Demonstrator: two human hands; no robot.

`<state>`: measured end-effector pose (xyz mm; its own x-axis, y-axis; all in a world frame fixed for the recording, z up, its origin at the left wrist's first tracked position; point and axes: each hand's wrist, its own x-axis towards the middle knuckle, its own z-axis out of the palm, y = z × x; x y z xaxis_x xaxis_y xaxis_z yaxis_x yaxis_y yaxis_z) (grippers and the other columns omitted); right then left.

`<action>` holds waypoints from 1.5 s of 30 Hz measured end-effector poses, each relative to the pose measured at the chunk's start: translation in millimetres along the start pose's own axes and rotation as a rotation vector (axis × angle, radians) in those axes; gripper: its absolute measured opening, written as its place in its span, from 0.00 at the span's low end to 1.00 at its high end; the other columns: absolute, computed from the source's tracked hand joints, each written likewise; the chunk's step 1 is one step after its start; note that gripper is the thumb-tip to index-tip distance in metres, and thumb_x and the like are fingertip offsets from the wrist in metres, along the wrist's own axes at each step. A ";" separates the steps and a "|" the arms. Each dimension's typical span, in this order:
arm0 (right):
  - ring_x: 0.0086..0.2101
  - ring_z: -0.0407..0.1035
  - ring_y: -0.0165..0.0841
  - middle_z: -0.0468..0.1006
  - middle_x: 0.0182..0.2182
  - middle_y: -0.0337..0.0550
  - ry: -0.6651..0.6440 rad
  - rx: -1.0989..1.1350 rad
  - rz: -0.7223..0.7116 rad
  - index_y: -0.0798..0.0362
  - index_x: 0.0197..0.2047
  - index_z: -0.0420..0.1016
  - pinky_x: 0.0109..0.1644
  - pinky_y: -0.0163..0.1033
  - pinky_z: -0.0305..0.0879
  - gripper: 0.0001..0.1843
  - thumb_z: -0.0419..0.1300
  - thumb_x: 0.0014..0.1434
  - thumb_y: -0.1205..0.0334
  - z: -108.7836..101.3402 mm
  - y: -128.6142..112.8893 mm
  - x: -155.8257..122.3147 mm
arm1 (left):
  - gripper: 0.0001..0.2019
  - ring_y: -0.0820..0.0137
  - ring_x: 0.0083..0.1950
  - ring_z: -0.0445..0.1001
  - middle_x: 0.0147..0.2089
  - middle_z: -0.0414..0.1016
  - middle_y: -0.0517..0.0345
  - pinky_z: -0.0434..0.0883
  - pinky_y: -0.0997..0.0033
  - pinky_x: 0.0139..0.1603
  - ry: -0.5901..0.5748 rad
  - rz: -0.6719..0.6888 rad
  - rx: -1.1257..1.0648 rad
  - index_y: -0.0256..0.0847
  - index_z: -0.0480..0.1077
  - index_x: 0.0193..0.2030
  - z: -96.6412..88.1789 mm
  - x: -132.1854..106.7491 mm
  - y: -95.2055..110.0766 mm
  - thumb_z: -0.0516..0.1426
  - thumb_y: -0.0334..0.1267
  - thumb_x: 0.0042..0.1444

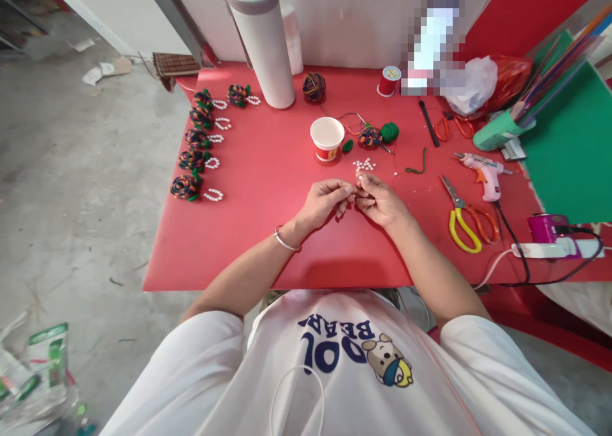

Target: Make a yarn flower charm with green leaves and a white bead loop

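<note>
My left hand (325, 201) and my right hand (380, 200) meet over the middle of the red table (248, 232), fingertips pinched together on something small, too tiny to make out. A small heap of white beads (364, 165) lies just beyond my fingers. Behind it rest a multicoloured yarn flower (370, 136) with a green yarn ball (389, 131) and a paper cup (327, 138). Several finished yarn flowers with bead loops (194, 160) line the table's left side.
A tall white flask (262, 41) stands at the back, with a yarn ball (314, 87) and a red thread spool (389, 81) near it. On the right lie yellow-and-orange scissors (466, 222), a pink glue gun (485, 174), a power strip (554, 250) and green sheets (568, 149).
</note>
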<state>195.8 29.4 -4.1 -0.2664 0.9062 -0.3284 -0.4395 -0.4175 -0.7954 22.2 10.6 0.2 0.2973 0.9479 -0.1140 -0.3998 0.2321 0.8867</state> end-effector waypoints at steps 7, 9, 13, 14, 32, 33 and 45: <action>0.24 0.56 0.19 0.71 0.25 0.28 -0.033 0.123 0.064 0.50 0.32 0.77 0.19 0.22 0.50 0.30 0.89 0.33 0.53 6.4 -5.5 -5.0 | 0.24 0.78 0.18 0.68 0.30 0.80 0.58 0.69 0.75 0.16 -0.037 0.013 -0.016 0.35 0.81 0.36 -3.1 2.0 -3.0 0.75 0.57 0.48; 0.24 0.55 0.19 0.70 0.24 0.28 -0.023 0.138 0.078 0.51 0.30 0.76 0.19 0.22 0.50 0.30 0.90 0.32 0.53 7.8 -5.8 -6.2 | 0.25 0.78 0.19 0.69 0.30 0.80 0.59 0.69 0.76 0.16 -0.046 0.013 -0.019 0.35 0.81 0.36 -3.8 1.8 -3.5 0.76 0.57 0.48; 0.24 0.56 0.20 0.69 0.24 0.28 -0.028 0.111 0.090 0.50 0.31 0.77 0.18 0.23 0.49 0.30 0.89 0.32 0.52 8.2 -4.9 -7.1 | 0.25 0.78 0.20 0.70 0.30 0.80 0.59 0.69 0.77 0.17 -0.053 0.014 -0.014 0.34 0.82 0.38 -4.0 0.7 -2.3 0.76 0.58 0.49; 0.24 0.57 0.20 0.69 0.24 0.28 -0.031 0.098 0.087 0.50 0.31 0.77 0.18 0.24 0.49 0.30 0.89 0.32 0.52 8.0 -4.6 -7.1 | 0.25 0.78 0.20 0.70 0.30 0.80 0.59 0.69 0.77 0.17 -0.052 0.014 -0.016 0.34 0.82 0.37 -4.0 0.5 -1.9 0.76 0.57 0.49; 0.24 0.66 0.24 0.80 0.27 0.32 0.097 -0.217 -0.212 0.46 0.36 0.85 0.22 0.30 0.62 0.27 0.87 0.35 0.45 1.5 -10.9 -9.5 | 0.22 0.76 0.21 0.72 0.31 0.81 0.57 0.70 0.75 0.17 -0.054 -0.031 -0.093 0.35 0.77 0.35 -8.7 2.6 -1.4 0.75 0.53 0.49; 0.24 0.66 0.24 0.79 0.27 0.32 0.086 -0.225 -0.213 0.46 0.36 0.85 0.22 0.30 0.62 0.28 0.87 0.36 0.45 0.9 -10.8 -9.5 | 0.22 0.76 0.21 0.72 0.31 0.81 0.57 0.70 0.75 0.17 -0.054 -0.033 -0.093 0.35 0.77 0.35 -8.7 2.6 -1.3 0.75 0.52 0.49; 0.24 0.67 0.26 0.80 0.25 0.35 0.073 -0.320 -0.203 0.47 0.32 0.86 0.23 0.32 0.60 0.29 0.87 0.32 0.41 -3.4 -6.6 -7.5 | 0.20 0.77 0.22 0.72 0.32 0.81 0.57 0.70 0.76 0.19 -0.061 -0.046 -0.078 0.36 0.77 0.35 -9.1 2.6 -1.2 0.74 0.51 0.51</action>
<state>203.6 25.6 1.9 -0.1350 0.9755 -0.1739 -0.1837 -0.1971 -0.9630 15.5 14.8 -5.2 0.3687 0.9212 -0.1241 -0.4501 0.2937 0.8433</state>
